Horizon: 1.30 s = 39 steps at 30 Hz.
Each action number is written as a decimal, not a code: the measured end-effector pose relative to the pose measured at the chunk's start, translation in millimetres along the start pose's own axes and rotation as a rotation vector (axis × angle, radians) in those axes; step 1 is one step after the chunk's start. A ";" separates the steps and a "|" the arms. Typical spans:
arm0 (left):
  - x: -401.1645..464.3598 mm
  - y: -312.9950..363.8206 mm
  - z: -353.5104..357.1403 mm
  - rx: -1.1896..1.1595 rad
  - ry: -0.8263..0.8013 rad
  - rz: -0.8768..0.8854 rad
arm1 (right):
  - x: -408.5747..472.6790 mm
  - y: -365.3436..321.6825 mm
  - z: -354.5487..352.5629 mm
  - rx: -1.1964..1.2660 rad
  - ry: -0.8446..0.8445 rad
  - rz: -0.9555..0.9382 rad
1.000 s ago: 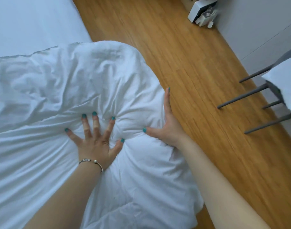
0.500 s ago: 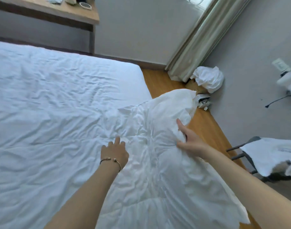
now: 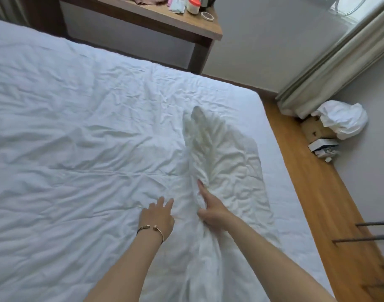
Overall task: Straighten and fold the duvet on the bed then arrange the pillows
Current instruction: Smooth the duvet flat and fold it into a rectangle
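Left hand (image 3: 157,217) flat, fingers spread; right hand (image 3: 210,211) clenched.

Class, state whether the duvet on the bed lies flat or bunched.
Partly bunched: the duvet rises in a creased ridge gripped by the right hand; elsewhere it lies spread.

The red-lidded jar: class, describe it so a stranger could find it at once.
Look past the far edge of the white bed to the wooden desk against the grey wall. Among the clutter near its right end stands the jar, pale-bodied. Its red lid sets it apart from the flat ring beside it.
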<state>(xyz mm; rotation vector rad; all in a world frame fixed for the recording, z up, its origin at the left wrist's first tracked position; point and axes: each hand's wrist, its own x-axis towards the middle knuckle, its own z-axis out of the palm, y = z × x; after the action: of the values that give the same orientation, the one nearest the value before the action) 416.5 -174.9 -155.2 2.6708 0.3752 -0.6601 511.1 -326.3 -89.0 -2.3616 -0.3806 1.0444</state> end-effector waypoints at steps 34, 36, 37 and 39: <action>158.6 67.0 83.2 -0.032 0.353 -0.083 | 96.6 181.1 58.4 -0.594 0.744 0.173; 172.4 66.6 94.0 -0.031 0.391 -0.085 | 109.4 190.0 61.1 -0.577 0.863 0.104; 177.1 66.9 98.5 -0.026 0.416 -0.085 | 115.2 194.0 62.1 -0.572 0.912 0.079; 182.9 68.0 104.9 -0.013 0.454 -0.093 | 124.0 201.1 65.0 -0.557 0.953 0.057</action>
<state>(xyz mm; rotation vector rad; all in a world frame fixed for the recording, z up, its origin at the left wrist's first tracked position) 554.5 -248.0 -312.4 2.7879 0.6210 -0.0637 553.3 -413.4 -314.2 -3.0262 -0.2430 -0.2945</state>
